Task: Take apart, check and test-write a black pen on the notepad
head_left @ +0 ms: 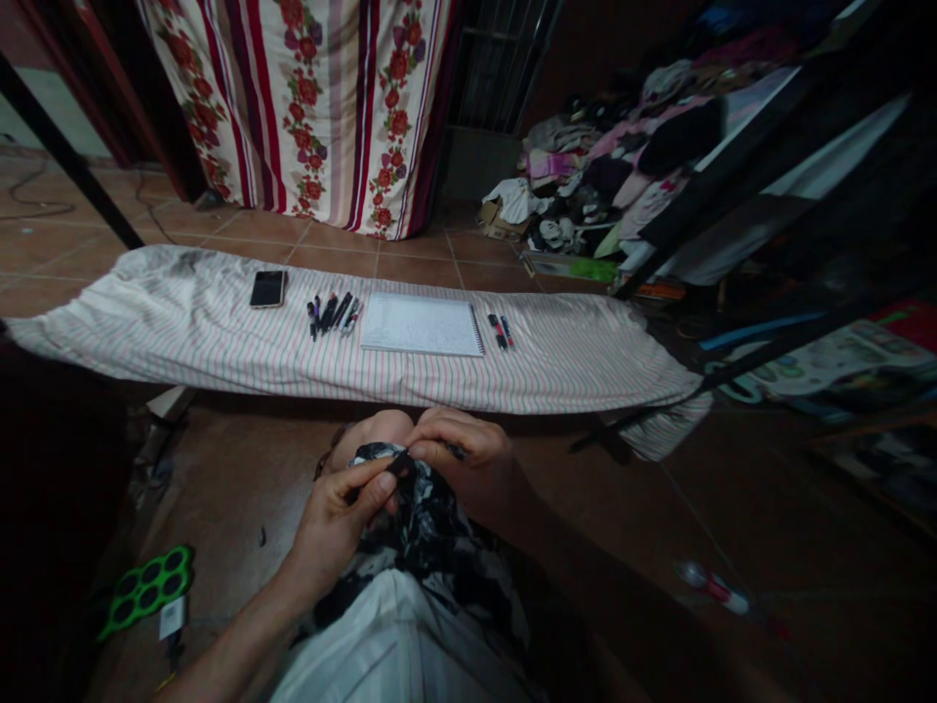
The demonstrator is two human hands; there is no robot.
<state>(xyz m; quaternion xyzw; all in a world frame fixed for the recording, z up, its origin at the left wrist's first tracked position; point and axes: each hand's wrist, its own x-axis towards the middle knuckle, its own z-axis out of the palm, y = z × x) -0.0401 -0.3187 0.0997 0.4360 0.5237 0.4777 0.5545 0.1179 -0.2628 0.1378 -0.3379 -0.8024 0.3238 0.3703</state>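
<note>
Both my hands meet over my lap, just below the near edge of a striped ironing board point(183, 332). My left hand point(341, 517) is closed round a dark pen point(399, 461), thumb and fingers pinching it. My right hand point(458, 444) is closed on the pen's other end, fingertips pressed together. On the board lie a white spiral notebook point(423, 324), a row of several pens point(333, 314) to its left, two more pens point(501, 331) to its right, and a black phone point(267, 289).
A floral curtain point(322, 107) hangs behind the board. A heap of clothes point(607, 166) lies at the back right beside a dark frame point(768, 146). A green holed object point(146, 584) sits on the tiled floor at lower left. A small bottle point(713, 584) lies at lower right.
</note>
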